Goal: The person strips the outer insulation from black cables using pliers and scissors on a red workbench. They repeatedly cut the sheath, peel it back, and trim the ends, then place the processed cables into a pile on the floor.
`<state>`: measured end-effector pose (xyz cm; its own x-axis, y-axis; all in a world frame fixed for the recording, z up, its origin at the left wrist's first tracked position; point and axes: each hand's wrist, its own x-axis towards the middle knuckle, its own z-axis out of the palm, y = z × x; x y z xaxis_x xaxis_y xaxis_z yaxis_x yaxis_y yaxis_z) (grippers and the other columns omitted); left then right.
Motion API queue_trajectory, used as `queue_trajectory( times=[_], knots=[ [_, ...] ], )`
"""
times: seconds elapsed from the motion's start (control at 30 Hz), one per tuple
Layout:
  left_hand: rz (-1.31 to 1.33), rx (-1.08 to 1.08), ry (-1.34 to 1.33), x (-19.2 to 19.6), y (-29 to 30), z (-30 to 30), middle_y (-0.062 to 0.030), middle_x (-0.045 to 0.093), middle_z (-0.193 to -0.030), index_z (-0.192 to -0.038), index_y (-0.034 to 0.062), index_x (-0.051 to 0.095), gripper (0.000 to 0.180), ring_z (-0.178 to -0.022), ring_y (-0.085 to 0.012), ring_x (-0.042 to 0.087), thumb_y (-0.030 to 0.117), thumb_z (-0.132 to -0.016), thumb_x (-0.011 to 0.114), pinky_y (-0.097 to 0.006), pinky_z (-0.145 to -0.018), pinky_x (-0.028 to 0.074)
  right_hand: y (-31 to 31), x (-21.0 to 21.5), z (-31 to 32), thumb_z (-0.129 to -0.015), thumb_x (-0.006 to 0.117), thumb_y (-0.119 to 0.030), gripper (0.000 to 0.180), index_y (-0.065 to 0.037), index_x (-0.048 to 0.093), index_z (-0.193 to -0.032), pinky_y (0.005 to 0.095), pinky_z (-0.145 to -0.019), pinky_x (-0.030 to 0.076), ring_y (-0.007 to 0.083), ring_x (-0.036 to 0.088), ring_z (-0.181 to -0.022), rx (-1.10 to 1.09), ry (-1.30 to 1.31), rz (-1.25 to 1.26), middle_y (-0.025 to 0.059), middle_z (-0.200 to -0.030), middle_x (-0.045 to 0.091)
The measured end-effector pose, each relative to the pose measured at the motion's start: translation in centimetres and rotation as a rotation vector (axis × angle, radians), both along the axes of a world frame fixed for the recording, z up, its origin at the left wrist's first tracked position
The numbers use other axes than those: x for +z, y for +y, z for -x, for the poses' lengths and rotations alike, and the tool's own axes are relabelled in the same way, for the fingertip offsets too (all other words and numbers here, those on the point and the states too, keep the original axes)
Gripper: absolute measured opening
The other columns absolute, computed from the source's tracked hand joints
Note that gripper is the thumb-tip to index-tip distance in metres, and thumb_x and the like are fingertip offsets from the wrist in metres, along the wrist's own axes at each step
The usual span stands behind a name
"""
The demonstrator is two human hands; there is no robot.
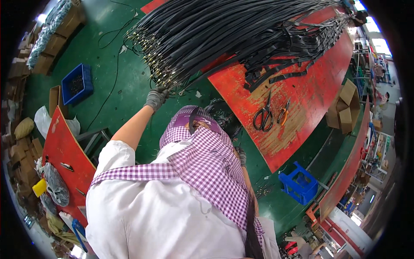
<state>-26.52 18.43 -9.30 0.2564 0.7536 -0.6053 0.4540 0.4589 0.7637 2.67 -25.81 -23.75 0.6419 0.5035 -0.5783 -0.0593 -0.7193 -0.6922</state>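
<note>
A thick bundle of long black cables (224, 39) lies across a red worktable (315, 103), its bare, metal-tipped ends hanging over the left edge. My left hand (157, 99), in a grey glove, reaches out to the nearest ends, and its fingers are curled closed on them. Close beside my body is my right hand (241, 156), also gloved; my apron covers most of it and its fingers are hidden. Black-handled scissors (264, 118) and orange-handled pliers (283, 113) rest on the worn tabletop, next to loose black strips (289, 77).
A blue crate (89, 88) with dark bits stands on the green floor at left, near a second red table (64, 140). A blue stool (299, 183) and an open cardboard box (345, 118) are at right. Something black and bundled (226, 118) sits by the table's edge.
</note>
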Motion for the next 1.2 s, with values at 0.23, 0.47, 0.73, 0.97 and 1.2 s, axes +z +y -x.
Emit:
queue_trajectory(
  times=[0.23, 0.47, 0.73, 0.97, 1.2],
  knots=[
    [-0.442, -0.190, 0.311, 3.0, -1.0, -3.0, -0.0142, 0.058, -0.082, -0.096, 0.0110, 0.055, 0.031, -0.075, -0.0276, 0.055, 0.031, -0.074, 0.047, -0.036, -0.066, 0.042, 4.0, 4.8, 1.1, -0.075, 0.041, -0.031, 0.029, -0.006, 0.052, -0.086, 0.0400, -0.054, 0.040, 0.0328, 0.052, -0.063, 0.368, -0.341, 0.124, 0.0173, -0.078, 0.054],
    [-0.431, -0.456, 0.448, 4.3, -0.3, -0.7, -0.0178, 0.056, -0.088, -0.086, 0.0013, 0.056, 0.039, -0.083, -0.0292, 0.053, 0.037, -0.077, 0.042, -0.036, -0.071, 0.041, 7.0, 9.6, 1.3, -0.077, 0.035, -0.039, 0.036, -0.009, 0.050, -0.091, 0.0429, -0.071, 0.038, 0.0358, 0.048, -0.083, 0.367, -0.237, 0.216, 0.0212, -0.093, 0.049],
    [-0.640, -1.531, 0.793, 25.7, -3.6, -14.6, -0.0135, 0.058, -0.083, -0.083, 0.0039, 0.058, 0.051, -0.078, -0.0279, 0.055, 0.050, -0.075, 0.037, -0.038, -0.069, 0.043, 5.0, 13.3, 2.8, -0.077, 0.037, -0.036, 0.034, -0.008, 0.053, -0.085, 0.0425, -0.064, 0.041, 0.0355, 0.050, -0.078, 0.204, -0.295, 0.225, 0.0197, -0.089, 0.052],
    [-1.424, -1.694, -1.095, 44.4, -14.8, -22.9, -0.0096, 0.055, -0.077, -0.086, 0.0036, 0.051, 0.023, -0.071, -0.0239, 0.053, 0.023, -0.077, 0.043, -0.032, -0.059, 0.043, 3.2, 9.3, 3.7, -0.078, 0.041, -0.028, 0.033, -0.003, 0.049, -0.096, 0.0383, -0.070, 0.040, 0.0375, 0.048, -0.083, 0.288, -0.603, 0.237, 0.0219, -0.096, 0.049],
    [-1.083, -1.886, -1.327, 48.1, -20.0, -25.1, -0.0107, 0.051, -0.081, -0.088, 0.0042, 0.050, 0.022, -0.075, -0.0205, 0.050, 0.019, -0.073, 0.045, -0.029, -0.063, 0.042, 1.8, 14.8, 7.7, -0.080, 0.043, -0.023, 0.035, 0.002, 0.045, -0.103, 0.0338, -0.074, 0.040, 0.0352, 0.050, -0.086, -0.138, -0.412, 0.085, 0.0238, -0.095, 0.050]
  ],
)
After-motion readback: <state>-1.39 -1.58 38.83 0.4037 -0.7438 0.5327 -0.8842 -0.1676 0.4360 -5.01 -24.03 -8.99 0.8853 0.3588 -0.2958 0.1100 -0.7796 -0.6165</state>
